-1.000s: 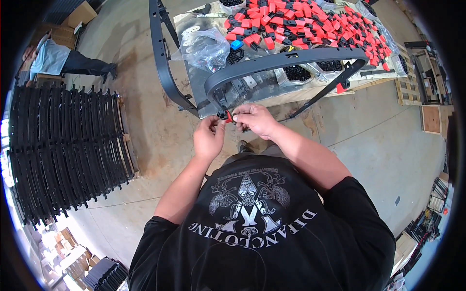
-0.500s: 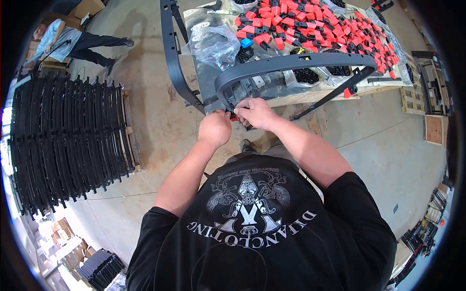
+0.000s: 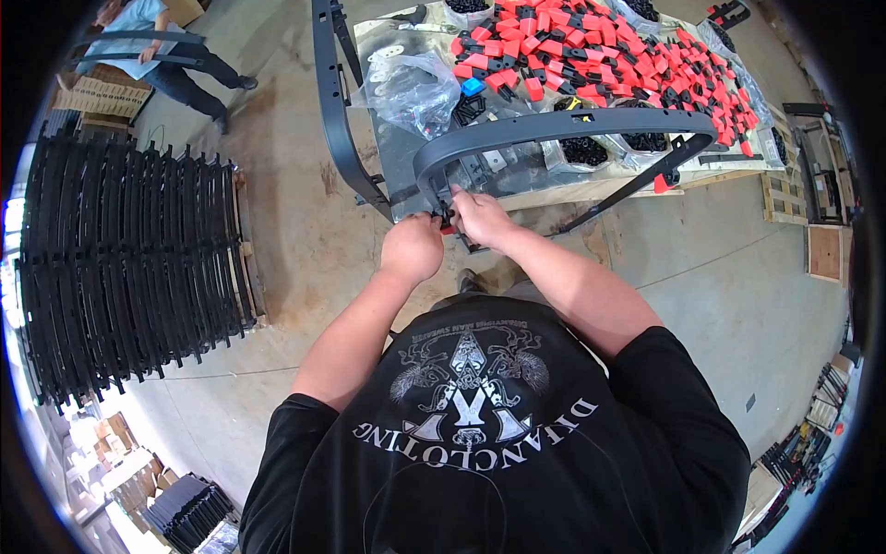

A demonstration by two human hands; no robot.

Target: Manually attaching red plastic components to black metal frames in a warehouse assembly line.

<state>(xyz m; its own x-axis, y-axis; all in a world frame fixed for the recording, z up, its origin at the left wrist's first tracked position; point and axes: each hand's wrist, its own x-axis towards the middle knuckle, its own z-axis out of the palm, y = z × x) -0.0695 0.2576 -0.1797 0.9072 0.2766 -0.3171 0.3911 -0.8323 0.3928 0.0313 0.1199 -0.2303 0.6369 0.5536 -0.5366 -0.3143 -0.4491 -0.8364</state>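
Two half-curled hands (image 3: 413, 247) (image 3: 482, 222) touch the dark frame (image 3: 531, 126).

The curved black frame (image 3: 517, 128) stands between my right hand (image 3: 482, 222) and the heaped red-and-black parts (image 3: 591, 51); to my right, I have open room above the floor (image 3: 692, 258).

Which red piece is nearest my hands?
The red one between your left hand and right hand; the others lie farther off, mostly heaped on the table.
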